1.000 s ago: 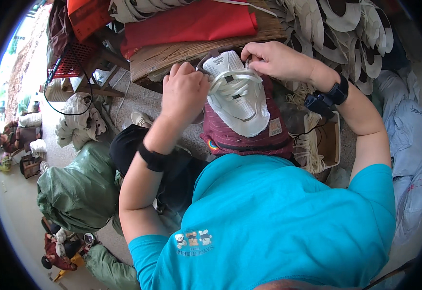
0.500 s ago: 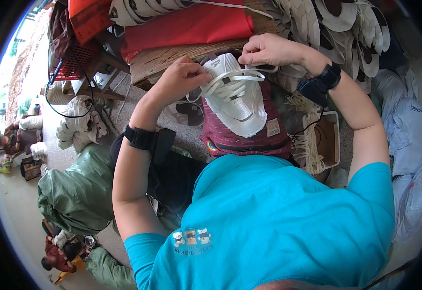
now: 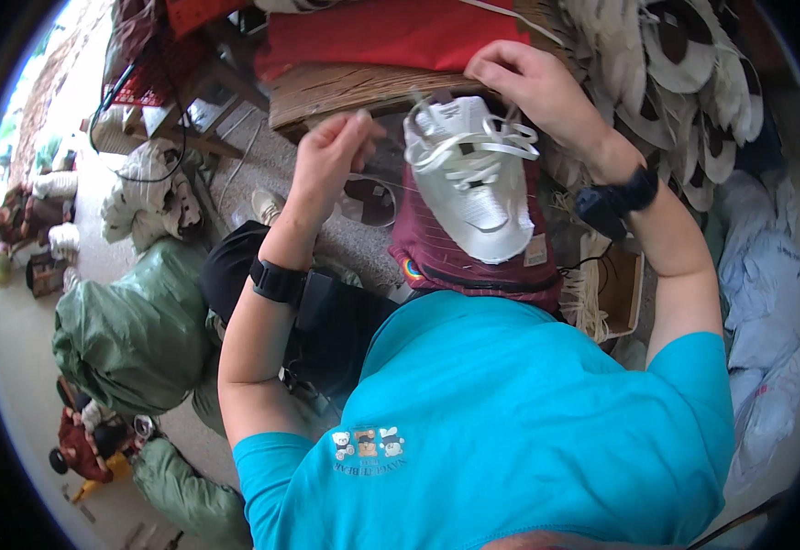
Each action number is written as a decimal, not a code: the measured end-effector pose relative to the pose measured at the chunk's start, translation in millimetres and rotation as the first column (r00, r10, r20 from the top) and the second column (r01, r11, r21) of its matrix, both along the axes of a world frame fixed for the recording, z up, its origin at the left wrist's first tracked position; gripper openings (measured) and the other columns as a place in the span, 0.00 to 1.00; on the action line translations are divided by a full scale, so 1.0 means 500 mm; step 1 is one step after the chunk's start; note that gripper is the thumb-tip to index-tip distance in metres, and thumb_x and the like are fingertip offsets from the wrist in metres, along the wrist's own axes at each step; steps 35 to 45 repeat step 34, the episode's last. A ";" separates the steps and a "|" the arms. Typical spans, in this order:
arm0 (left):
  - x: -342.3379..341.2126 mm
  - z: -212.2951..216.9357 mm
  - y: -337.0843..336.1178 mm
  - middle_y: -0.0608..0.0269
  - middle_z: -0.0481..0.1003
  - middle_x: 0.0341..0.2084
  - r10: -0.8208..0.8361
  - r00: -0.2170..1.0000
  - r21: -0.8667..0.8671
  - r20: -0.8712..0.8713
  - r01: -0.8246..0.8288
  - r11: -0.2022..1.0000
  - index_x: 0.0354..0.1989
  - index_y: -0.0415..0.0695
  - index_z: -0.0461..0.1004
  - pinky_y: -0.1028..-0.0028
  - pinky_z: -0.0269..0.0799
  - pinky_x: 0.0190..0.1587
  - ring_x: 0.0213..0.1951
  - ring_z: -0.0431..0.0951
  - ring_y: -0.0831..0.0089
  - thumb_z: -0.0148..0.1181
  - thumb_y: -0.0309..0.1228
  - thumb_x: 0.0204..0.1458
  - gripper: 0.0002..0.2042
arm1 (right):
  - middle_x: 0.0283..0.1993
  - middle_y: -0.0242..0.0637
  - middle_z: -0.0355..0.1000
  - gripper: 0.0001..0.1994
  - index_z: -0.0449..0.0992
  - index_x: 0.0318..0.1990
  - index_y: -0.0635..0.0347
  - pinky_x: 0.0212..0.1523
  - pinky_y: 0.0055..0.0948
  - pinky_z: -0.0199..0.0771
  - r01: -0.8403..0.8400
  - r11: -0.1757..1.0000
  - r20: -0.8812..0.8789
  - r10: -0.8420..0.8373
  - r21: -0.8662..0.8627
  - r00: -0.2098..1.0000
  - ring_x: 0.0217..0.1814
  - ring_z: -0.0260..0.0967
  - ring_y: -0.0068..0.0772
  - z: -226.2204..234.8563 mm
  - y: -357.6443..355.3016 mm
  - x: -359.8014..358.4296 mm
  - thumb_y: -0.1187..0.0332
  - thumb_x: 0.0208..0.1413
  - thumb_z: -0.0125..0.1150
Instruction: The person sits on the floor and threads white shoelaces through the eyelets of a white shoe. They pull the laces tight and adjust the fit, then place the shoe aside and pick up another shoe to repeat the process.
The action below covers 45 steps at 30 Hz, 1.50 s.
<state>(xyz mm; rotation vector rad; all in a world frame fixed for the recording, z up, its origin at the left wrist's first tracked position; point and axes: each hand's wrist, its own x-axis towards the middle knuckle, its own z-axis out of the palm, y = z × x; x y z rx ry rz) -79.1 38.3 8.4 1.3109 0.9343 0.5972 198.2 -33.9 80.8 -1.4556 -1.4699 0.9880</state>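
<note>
Both hands work the white shoe upper's (image 3: 473, 179) lacing — left hand (image 3: 331, 160) pinching a lace end, right hand (image 3: 528, 87) gripping the toe edge — so threading comes next, I judge.

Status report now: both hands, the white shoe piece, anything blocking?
Left hand pinched shut, raised left of the shoe upper. Right hand at its top end, on the laces. Upper rests on maroon cloth in lap. Nothing blocking.
</note>
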 end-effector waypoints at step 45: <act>-0.172 0.197 -0.051 0.46 0.75 0.27 0.353 0.578 0.503 -0.736 0.117 0.856 0.29 0.39 0.69 0.54 0.71 0.39 0.35 0.78 0.52 0.62 0.35 0.46 0.12 | 0.38 0.30 0.65 0.07 0.76 0.44 0.58 0.39 0.21 0.67 0.101 0.983 0.127 -0.121 0.156 0.985 0.37 0.64 0.21 -0.103 -0.045 -0.026 0.71 0.58 0.61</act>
